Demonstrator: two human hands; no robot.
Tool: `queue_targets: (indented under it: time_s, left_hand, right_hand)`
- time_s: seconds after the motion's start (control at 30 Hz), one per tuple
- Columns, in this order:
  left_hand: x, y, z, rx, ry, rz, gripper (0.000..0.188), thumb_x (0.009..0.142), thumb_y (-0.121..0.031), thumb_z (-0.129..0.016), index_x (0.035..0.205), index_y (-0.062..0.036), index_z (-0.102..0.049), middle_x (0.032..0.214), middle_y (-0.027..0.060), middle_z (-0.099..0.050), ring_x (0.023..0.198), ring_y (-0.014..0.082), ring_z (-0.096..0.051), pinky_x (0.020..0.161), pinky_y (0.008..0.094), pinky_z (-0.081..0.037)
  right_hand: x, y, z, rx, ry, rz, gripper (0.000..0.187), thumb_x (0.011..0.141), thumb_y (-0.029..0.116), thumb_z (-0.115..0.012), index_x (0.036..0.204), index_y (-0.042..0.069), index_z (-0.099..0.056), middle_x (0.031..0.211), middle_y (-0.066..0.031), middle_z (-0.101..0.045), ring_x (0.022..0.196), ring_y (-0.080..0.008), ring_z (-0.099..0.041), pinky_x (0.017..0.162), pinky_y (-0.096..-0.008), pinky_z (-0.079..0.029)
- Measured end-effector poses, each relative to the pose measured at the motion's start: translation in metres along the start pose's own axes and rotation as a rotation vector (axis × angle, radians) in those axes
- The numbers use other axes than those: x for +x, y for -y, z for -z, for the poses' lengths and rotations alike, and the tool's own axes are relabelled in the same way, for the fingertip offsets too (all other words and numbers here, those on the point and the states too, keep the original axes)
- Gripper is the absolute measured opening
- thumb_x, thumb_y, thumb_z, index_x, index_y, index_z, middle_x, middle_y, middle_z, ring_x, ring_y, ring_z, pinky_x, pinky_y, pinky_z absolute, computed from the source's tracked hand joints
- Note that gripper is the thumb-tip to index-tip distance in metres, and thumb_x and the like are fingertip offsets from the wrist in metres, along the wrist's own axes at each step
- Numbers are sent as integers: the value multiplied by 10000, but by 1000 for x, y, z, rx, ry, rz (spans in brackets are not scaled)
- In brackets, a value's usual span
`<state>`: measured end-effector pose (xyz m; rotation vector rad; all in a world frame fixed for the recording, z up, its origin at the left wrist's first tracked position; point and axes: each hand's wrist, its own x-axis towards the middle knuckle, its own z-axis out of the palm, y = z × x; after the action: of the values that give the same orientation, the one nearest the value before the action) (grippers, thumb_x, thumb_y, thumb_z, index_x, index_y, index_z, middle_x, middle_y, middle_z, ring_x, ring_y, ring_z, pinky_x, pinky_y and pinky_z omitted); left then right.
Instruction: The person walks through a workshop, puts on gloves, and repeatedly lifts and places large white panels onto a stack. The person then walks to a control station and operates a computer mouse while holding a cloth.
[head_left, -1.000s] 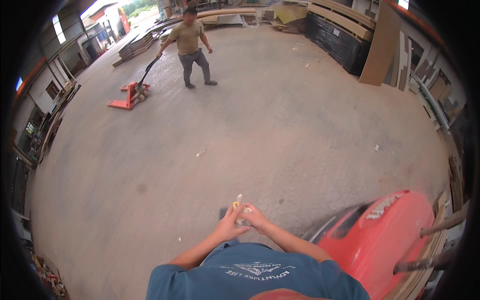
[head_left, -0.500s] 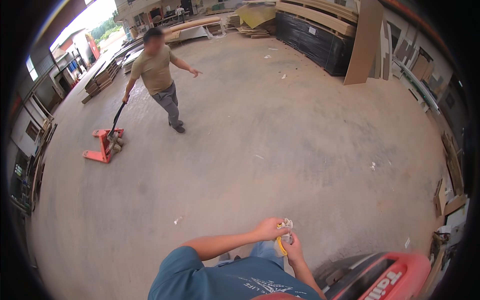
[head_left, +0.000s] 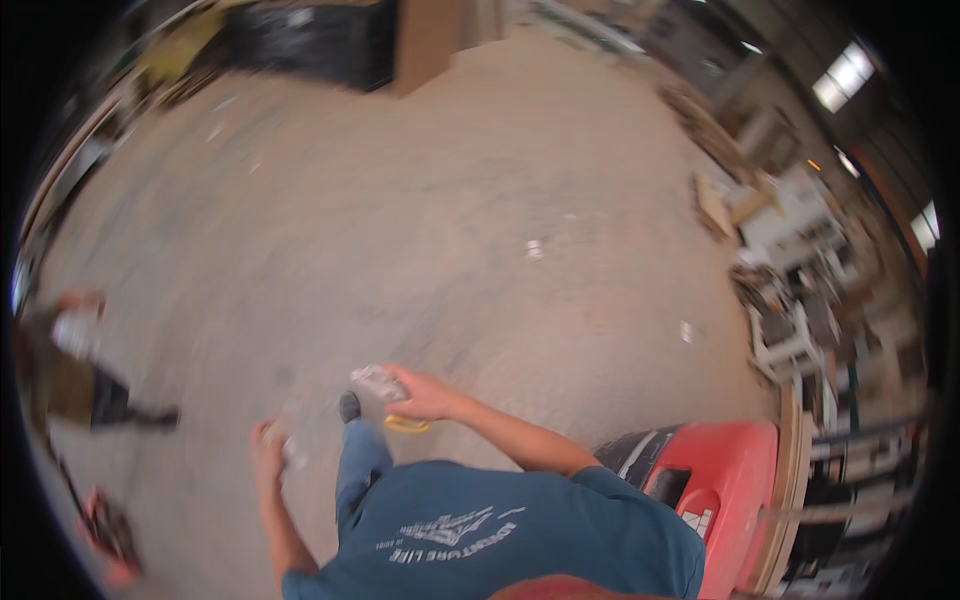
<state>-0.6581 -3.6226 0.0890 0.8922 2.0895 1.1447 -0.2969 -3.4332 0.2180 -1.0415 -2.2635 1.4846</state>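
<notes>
Head view, a concrete workshop floor (head_left: 480, 200) seen from above: my right hand (head_left: 425, 395) reaches out ahead of my chest, its fingers (head_left: 398, 376) clamped on a small pale, see-through object (head_left: 372, 381), blurred by motion, so its kind cannot be told. Just under that hand hangs a thin yellow loop (head_left: 408, 425), touching or nearly touching the palm; which of the two I cannot tell. My left hand (head_left: 268, 450) hangs lower and to the left, well apart from the right one, smeared by movement. Something small and pale (head_left: 292, 452) shows at its fingers, but whether they are together on it or apart I cannot tell. Between the two hands my leg in blue trousers (head_left: 360, 465) steps forward, dark shoe (head_left: 349, 406) on the floor. My blue shirt (head_left: 480, 530) fills the near edge of the frame.

To the near right, just beside my right elbow, stands a red machine (head_left: 725, 480) with a black panel. At the far left edge another person (head_left: 70, 370) in dark trousers stands on the floor, well apart from me, with a red pallet jack (head_left: 105, 530) near them. Stacked boards and clutter (head_left: 790, 300) line the right side; a tall brown board (head_left: 425, 40) leans at the far end. Scraps of pale litter (head_left: 534, 250) dot the floor.
</notes>
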Motion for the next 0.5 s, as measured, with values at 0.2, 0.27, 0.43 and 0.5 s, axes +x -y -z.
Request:
queue_targets:
  time_s: [0.2, 0.27, 0.43, 0.5]
  left_hand:
    - [273, -128, -82, -87, 62, 27, 277, 814, 4, -645, 1084, -18, -706, 874, 40, -670, 728, 131, -617, 643, 294, -513]
    - [352, -221, -174, 25, 206, 18, 265, 800, -26, -657, 1058, -2, -709, 817, 43, -664, 671, 131, -607, 609, 302, -506]
    - [434, -566, -464, 265, 666, -382, 646, 812, -146, -712, 1425, -66, -525, 1161, 132, -643, 999, 230, -609, 856, 375, -488]
    - [438, -693, -543, 17, 617, -846, 823, 830, -142, -752, 1553, -81, -363, 1497, 170, -519, 1356, 335, -519, 1115, 419, -417]
  right_hand:
    - [102, -211, 167, 20, -59, -170, 916, 764, 250, -775, 1547, 113, -317, 1304, -208, -614, 1177, -327, -613, 1006, -405, -480]
    - [60, -307, 198, 49, -237, -466, 826, 757, 278, -793, 1476, 86, -435, 1313, -210, -613, 1203, -336, -606, 1017, -411, -474]
    - [-127, -455, 214, -497, 48, -1096, 370, 881, 490, -636, 795, 164, -788, 861, -67, -748, 976, -275, -688, 884, -395, -531]
    - [-185, -483, 228, -147, -184, -1385, 339, 857, 457, -656, 819, 144, -780, 861, -91, -743, 960, -298, -689, 862, -408, -534]
